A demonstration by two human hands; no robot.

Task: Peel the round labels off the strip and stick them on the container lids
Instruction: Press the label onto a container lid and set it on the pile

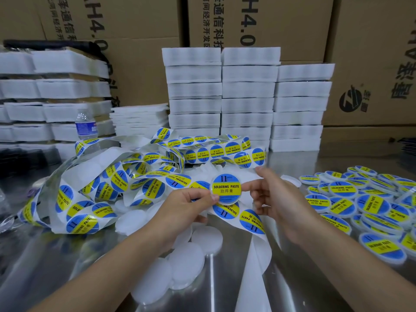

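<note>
Blue-and-yellow label (226,188) on the lid (225,202) — "SOLDERING PASTE"

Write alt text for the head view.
Left hand pinches a round lid bearing a blue-and-yellow SOLDERING PASTE label; the right hand touches its opposite edge. On the metal table: tangled label strip at left, labelled lids piled at right, blank white lids below the hands.

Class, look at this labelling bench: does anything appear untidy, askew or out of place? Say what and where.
The label strip sprawls in a tangled heap left of centre. Labelled lids lie jumbled on the right. The label on the held lid sits straight.
</note>
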